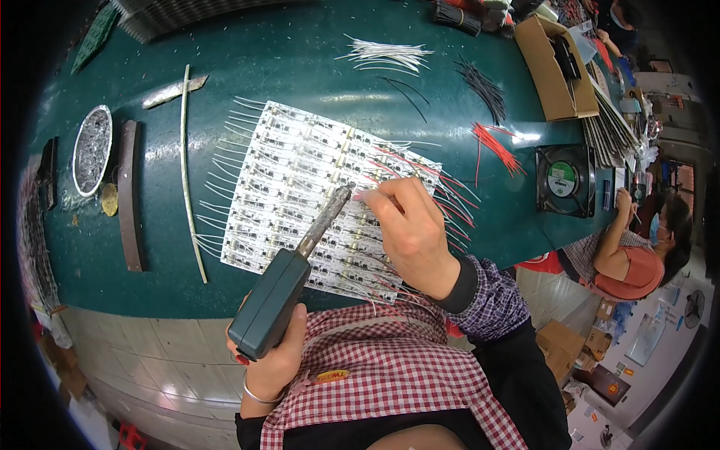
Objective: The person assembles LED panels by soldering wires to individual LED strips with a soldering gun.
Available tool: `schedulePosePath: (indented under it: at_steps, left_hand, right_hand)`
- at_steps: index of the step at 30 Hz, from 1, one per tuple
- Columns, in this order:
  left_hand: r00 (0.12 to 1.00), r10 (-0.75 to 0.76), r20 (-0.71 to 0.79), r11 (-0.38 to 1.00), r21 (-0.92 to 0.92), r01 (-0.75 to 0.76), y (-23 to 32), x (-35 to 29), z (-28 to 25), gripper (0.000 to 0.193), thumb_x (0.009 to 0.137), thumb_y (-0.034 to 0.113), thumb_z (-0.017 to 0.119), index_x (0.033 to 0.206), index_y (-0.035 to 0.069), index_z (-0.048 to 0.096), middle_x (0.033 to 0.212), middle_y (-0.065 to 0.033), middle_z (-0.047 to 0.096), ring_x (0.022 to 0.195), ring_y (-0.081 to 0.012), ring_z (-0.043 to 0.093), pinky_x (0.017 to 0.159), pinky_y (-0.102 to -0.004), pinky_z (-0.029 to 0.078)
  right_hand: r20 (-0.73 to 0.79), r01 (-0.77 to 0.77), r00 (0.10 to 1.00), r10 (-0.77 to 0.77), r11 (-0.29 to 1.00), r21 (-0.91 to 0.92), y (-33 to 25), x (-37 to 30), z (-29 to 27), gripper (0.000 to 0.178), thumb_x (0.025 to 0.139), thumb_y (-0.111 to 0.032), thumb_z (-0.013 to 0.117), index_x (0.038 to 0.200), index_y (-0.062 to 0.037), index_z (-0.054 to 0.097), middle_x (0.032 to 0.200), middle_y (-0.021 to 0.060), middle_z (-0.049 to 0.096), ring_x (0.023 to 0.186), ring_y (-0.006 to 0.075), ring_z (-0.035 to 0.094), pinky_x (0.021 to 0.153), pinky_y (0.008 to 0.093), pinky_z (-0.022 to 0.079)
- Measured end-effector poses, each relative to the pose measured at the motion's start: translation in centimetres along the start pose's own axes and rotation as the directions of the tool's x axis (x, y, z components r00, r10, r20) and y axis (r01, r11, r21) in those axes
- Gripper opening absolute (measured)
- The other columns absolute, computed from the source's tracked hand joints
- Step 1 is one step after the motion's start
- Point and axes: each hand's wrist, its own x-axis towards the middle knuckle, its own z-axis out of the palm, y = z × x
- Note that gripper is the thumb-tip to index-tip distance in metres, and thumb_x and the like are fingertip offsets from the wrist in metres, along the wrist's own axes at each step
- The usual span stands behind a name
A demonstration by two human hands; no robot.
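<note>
Head view: light, stiff and probably fragile, the circuit panel (289, 180) on the green table (161, 202) wants holding by its edges; it's white, dark-speckled, fringed with wires (453, 214). The left hand (279, 360) grasps a soldering gun (271, 301); whether the right hand's (412, 236) bent fingers grip anything, I can't tell.

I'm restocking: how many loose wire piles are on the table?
3: white pile above the board, black pile further right, red pile below the black one. Clutter at top may hide more.
</note>
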Motion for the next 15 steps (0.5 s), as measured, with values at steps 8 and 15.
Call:
schedulePosePath:
  at_steps: [8,15]
  left_hand:
    - [1.000,-0.021,0.020,1.000,0.007,0.021,0.8,0.0,-0.6,0.020,0.080,0.009,0.081,0.095,-0.001,0.073,0.086,-0.0101,0.071,0.065,-0.0196,0.067,0.060,-0.0312,0.052]
    - [0.989,-0.144,-0.030,0.988,-0.061,0.142,0.7,-0.3,-0.9,0.019,0.082,0.012,0.081,0.094,0.000,0.073,0.083,-0.0077,0.072,0.066,-0.0145,0.065,0.059,-0.0298,0.051]
  right_hand:
    - [-0.040,-0.024,0.999,0.023,1.000,-0.009,-0.1,0.0,-0.3,0.028,0.073,0.007,0.065,0.101,0.0017,0.066,0.092,0.0112,0.056,0.081,0.0267,0.057,0.068,0.0352,0.049]
    - [-0.087,0.001,0.996,-0.004,1.000,-0.029,-2.1,-0.6,-3.2,0.035,0.069,0.004,0.068,0.104,0.0023,0.066,0.093,0.0100,0.058,0.081,0.0261,0.055,0.066,0.0344,0.047]
